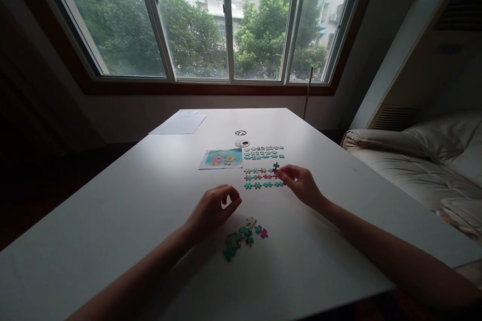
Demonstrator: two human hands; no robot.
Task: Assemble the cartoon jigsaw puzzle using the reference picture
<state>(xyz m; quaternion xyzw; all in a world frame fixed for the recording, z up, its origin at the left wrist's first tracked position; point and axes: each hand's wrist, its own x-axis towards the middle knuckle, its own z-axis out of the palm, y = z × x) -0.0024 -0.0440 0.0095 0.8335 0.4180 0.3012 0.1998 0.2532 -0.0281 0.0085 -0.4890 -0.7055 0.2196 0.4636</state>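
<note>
My right hand (301, 184) pinches a dark teal puzzle piece (276, 166) between thumb and fingertips, at the right end of the sorted rows of pieces (261, 177) out on the white counter (113, 210). My left hand (214, 209) rests nearer to me with its fingers curled in to the thumb. Whether a piece sits in there I cannot tell. Just beside it lies a loose pile of pieces (243, 236). A reference picture (221, 158) lies left of the rows.

The piece looks thin, stiff and near weightless, likely card, and prone to skate on the smooth top. Best taken by two opposite edges with the fingertips, not by the knobs, which I judge could bend. Press flat, light force only.
</note>
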